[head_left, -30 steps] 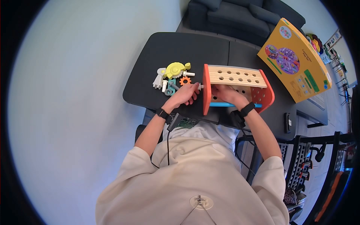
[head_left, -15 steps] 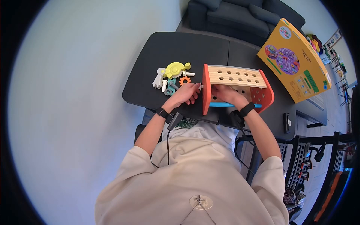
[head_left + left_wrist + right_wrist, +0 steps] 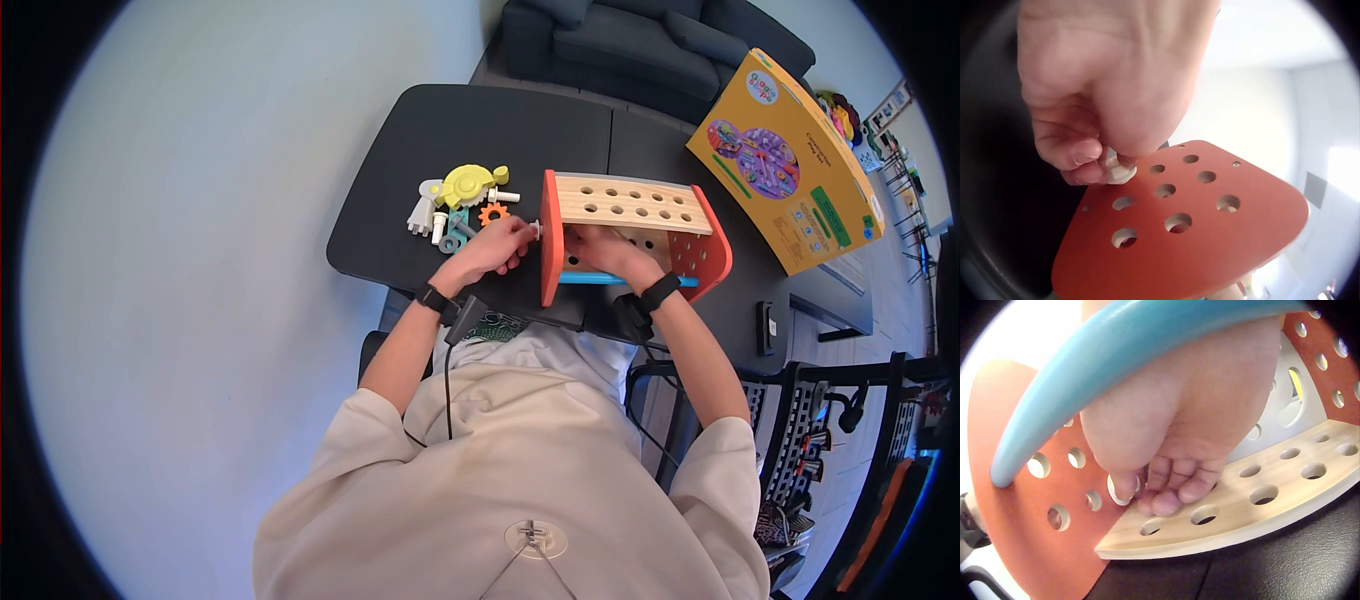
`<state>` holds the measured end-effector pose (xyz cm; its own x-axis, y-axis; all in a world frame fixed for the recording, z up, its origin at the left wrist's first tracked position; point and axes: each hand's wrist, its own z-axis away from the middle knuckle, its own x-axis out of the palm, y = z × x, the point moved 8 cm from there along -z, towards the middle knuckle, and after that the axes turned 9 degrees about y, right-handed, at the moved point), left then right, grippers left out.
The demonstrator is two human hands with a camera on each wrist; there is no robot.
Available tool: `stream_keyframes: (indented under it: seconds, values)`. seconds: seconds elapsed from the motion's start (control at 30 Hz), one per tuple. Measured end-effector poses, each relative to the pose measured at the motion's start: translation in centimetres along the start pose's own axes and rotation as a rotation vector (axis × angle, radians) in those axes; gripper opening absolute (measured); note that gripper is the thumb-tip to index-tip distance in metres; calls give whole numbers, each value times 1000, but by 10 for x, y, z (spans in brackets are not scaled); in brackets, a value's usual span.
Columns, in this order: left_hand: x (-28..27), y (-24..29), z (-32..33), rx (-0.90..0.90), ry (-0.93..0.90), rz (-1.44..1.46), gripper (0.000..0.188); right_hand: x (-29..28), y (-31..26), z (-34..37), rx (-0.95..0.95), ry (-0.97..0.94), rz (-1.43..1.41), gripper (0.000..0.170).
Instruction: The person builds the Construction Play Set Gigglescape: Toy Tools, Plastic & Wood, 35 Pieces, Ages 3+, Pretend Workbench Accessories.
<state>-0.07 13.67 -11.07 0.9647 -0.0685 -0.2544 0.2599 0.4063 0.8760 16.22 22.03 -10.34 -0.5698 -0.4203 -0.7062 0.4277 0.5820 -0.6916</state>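
Observation:
At the outer face of the red side panel [image 3: 551, 240] [image 3: 1179, 244], the left hand [image 3: 487, 250] [image 3: 1110, 81] pinches a small whitish piece [image 3: 537, 231] [image 3: 1120, 172] between thumb and curled fingers. Inside the wooden toy bench [image 3: 630, 202] [image 3: 1235, 519], behind its blue bar [image 3: 600, 280] [image 3: 1104, 356], is the right hand [image 3: 612, 252] [image 3: 1179, 419]. Its fingers are curled, with one digit against a white round piece [image 3: 1114, 493] at the same panel's inner side; the fingers partly hide that piece.
Left of the bench lie a yellow-green part [image 3: 468, 187], a grey part [image 3: 422, 212], an orange gear [image 3: 494, 216], a teal strip [image 3: 458, 219] and white bolts [image 3: 439, 228]. A large yellow box [image 3: 785, 160] stands at the right. A black object [image 3: 765, 328] lies near the right edge.
The left hand's fingers have shifted slightly at the whitish piece, showing more of it. The right hand and the bench look unchanged.

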Motion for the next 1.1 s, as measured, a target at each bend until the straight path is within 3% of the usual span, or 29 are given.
stream_keyframes:
  seconds: [0.1,0.3,0.4,0.47,0.6,0.67,0.8,0.9,0.97,1.1]
  values:
    - [-7,17,16,112,76,25,50,0,-3,-1,-52,12,-12,29]
    - [-11,-2,2,-84,64,86,41,-4,-9,0,-50,24,-4,29]
    - [-3,-4,-2,-59,12,26,39,-6,-13,2,25,-24,7,29]
    - [-4,9,4,101,45,29,42,-8,-17,2,-14,-8,46,29]
    - [-11,13,14,96,110,57,45,-9,-21,2,-18,-2,39,30]
    - [-13,9,13,-30,105,111,47,-8,-19,1,-23,-7,22,30]
    - [-9,4,5,-92,72,108,49,-6,-14,2,-52,13,25,31]
    - [-6,3,0,-35,74,34,51,-6,-14,1,-33,1,18,31]
    - [-5,12,2,95,76,37,51,-4,-12,0,-34,2,7,31]
    - [-11,19,15,113,103,52,51,-5,-13,1,-18,-11,-20,31]
